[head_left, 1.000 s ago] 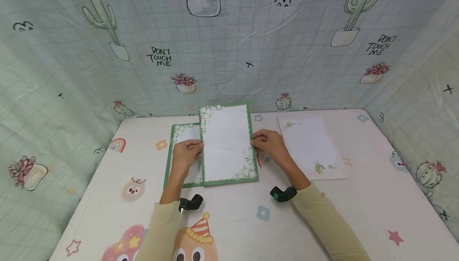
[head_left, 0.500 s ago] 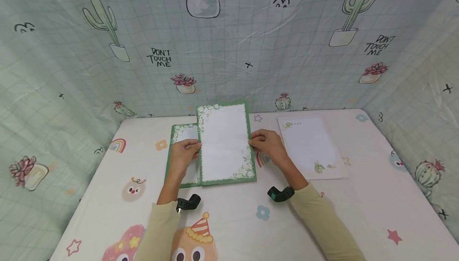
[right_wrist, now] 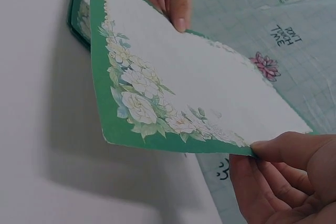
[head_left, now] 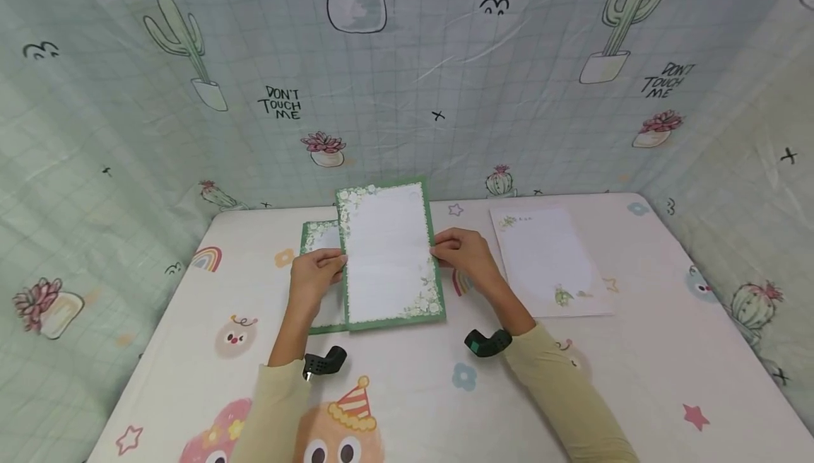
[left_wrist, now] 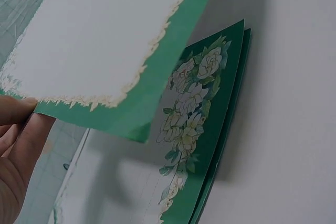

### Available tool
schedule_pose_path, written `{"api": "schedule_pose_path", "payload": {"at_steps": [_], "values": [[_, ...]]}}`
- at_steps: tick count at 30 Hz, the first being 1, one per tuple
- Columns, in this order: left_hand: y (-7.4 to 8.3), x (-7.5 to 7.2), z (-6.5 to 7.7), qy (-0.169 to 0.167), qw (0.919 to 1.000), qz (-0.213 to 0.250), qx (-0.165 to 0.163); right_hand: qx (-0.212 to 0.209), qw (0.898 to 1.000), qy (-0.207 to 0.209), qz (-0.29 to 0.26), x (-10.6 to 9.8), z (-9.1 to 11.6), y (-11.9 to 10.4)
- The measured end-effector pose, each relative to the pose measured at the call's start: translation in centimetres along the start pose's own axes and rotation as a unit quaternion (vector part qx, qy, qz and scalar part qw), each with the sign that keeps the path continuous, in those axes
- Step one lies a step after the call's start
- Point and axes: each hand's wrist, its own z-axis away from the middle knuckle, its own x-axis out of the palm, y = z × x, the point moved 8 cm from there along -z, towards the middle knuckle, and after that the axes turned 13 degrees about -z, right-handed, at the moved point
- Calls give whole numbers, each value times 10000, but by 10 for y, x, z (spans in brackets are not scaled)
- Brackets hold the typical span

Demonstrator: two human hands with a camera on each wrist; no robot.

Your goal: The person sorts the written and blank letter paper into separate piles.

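A sheet of paper [head_left: 386, 258] with a green border and white flowers is held raised between both hands. My left hand [head_left: 311, 278] pinches its left edge between thumb and fingers. On the opposite edge my right hand [head_left: 469, 256] does the same, with the thumb on top in the right wrist view. Beneath and to the left lies a matching green-bordered stack [left_wrist: 210, 129] on the table, partly covered by the raised sheet; in the left wrist view it shows more than one layer. The sheet casts a shadow below it.
A white sheet [head_left: 547, 258] with small green drawings lies on the table at the right. The patterned tablecloth [head_left: 407, 385] covers the table. Behind it hangs a cactus-print curtain [head_left: 407, 74], close to the table's far edge.
Both hands have shifted a little to the left with the green-bordered sheet, so it covers more of the stack. Their grip has stayed the same.
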Motion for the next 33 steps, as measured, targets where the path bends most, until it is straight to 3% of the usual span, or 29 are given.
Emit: {"api": "schedule_pose_path", "payload": {"at_steps": [15,24,33], "values": [[-8,-19,0,11,9995,-313,75,142,9996,-85,-216,20,-5,4],[-19,-32,1,97,9992,-383,-69,94,9997,-107,-186,37,-8,8],[-22,-45,1,122,9948,-1005,60,-25,9999,-129,-1,53,-10,13]]}}
